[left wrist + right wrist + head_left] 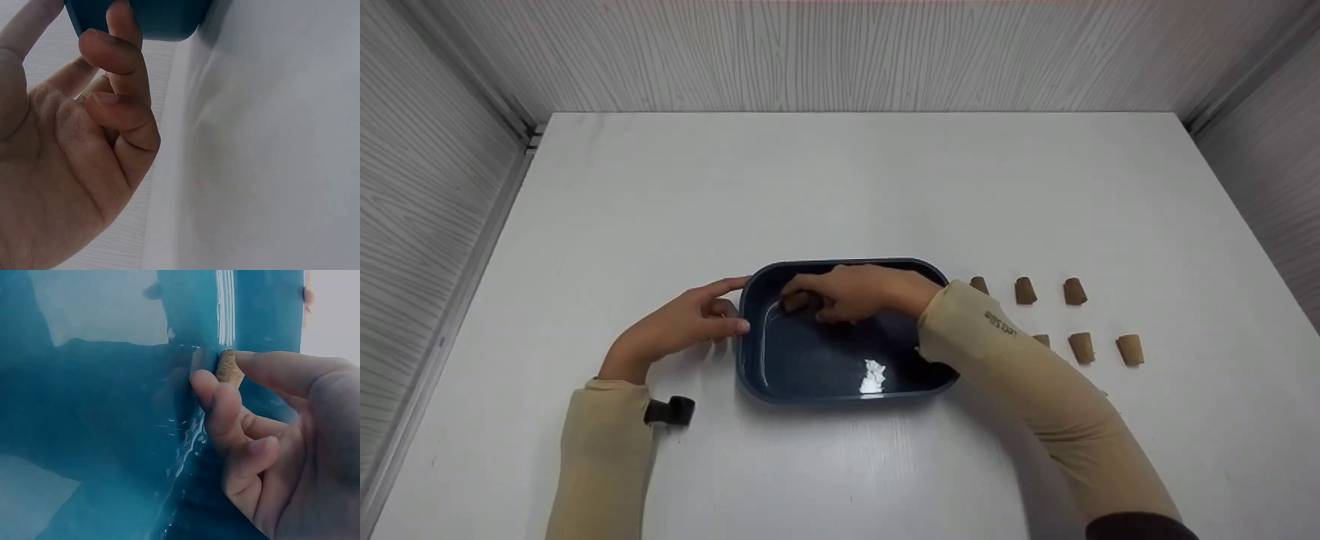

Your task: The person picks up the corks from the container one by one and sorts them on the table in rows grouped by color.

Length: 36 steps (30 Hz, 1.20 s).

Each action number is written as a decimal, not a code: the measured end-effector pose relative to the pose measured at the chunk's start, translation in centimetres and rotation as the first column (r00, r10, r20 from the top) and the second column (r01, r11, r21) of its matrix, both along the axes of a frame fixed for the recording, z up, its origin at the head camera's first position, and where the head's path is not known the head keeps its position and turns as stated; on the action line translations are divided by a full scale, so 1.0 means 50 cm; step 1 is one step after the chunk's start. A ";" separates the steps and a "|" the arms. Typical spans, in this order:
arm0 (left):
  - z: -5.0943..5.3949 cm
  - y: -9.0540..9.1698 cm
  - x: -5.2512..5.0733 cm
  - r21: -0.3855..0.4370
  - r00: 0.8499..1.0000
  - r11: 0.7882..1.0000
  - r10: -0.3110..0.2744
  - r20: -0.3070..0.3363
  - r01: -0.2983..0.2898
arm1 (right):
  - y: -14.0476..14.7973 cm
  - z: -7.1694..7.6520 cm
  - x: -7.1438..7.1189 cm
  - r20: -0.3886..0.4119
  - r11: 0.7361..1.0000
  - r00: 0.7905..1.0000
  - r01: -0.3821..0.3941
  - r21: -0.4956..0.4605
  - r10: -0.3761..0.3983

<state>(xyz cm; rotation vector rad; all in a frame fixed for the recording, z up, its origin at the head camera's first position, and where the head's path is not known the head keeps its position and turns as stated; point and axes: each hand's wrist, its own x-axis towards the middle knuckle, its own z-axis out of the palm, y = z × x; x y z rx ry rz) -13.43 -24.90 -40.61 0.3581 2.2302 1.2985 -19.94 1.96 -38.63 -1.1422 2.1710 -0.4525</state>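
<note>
A dark blue rectangular tray (810,375) with rounded corners lies on the white table. Inside it, near the far left corner, my right hand (859,292) pinches a tapered cork stopper (795,301). The right wrist view shows the cork (228,368) between thumb and fingertips, close to the tray's inner wall (264,315). My left hand (679,322) is at the tray's left end, its thumb and index finger touching the rim and the other fingers bent. In the left wrist view, part of the tray's outer wall (169,19) shows beyond the left hand (73,135).
Several cork stoppers stand in two rows right of the tray, among them a back-row cork (1075,291) and a front-row cork (1129,349). My right sleeve (1020,360) partly hides some of them. Pale wood-grain panels (840,56) enclose the table's back and sides.
</note>
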 end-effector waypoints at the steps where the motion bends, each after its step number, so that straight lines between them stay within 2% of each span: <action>1: -0.001 0.000 0.000 0.001 1.000 1.000 -0.002 -0.001 0.002 | 0.000 0.000 0.001 -0.009 1.000 1.000 0.006 0.011 -0.006; 8: -0.004 -0.002 -0.002 0.002 1.000 1.000 -0.005 -0.008 0.005 | 0.000 -0.001 0.001 -0.051 0.998 0.998 0.035 0.060 -0.032; 17: 0.004 0.000 0.000 -0.008 1.000 1.000 0.004 0.009 -0.004 | -0.005 0.002 0.002 -0.109 0.990 0.993 0.059 0.126 -0.046; 24: -0.002 -0.003 0.000 0.030 1.000 0.999 -0.010 0.006 0.010 | -0.008 -0.004 0.005 -0.112 0.989 0.992 0.066 0.132 -0.051; 36: -0.005 -0.002 0.000 0.014 1.000 1.000 -0.007 -0.010 0.007 | -0.004 -0.008 0.005 -0.172 0.996 0.984 -0.040 0.083 0.054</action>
